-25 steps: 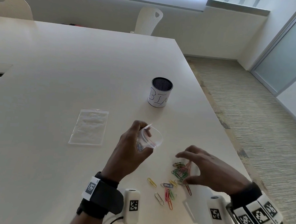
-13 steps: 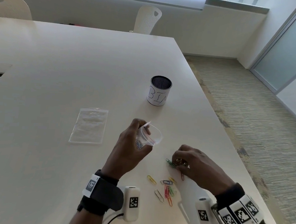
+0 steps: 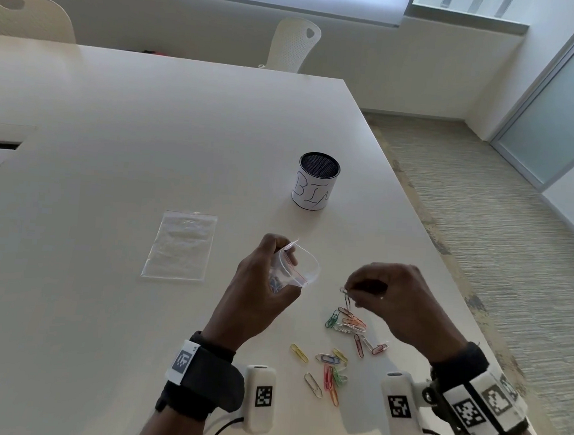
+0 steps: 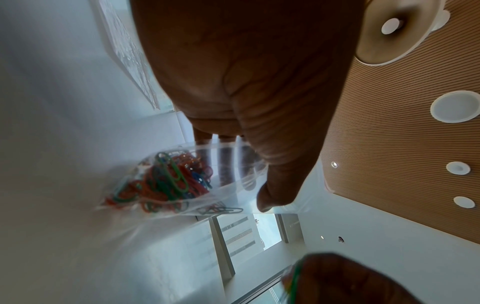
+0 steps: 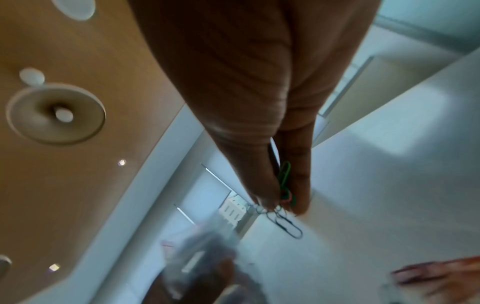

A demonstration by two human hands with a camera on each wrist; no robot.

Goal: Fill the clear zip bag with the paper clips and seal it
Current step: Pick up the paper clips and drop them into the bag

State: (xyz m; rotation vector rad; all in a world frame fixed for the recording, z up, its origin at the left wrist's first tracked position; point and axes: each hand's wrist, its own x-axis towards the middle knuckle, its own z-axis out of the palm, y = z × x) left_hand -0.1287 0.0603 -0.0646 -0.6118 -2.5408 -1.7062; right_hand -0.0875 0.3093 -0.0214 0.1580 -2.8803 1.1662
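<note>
Thin floppy plastic, that's the clear zip bag with the red seal line [image 3: 297, 269]: the left hand [image 3: 260, 290] grips it round the middle, mouth held open, coloured clips [image 4: 166, 181] already inside. Right hand [image 3: 392, 299] pinches a few wire paper clips [image 5: 284, 197], one dangling and probably easy to drop. Loose coloured paper clips [image 3: 341, 343] lie near on the pale table [image 3: 114, 137], whose right edge is close, so I'd sweep leftward. Flat spare bag [image 3: 180, 245] sits left, mesh cup [image 3: 316, 182] far.
</note>
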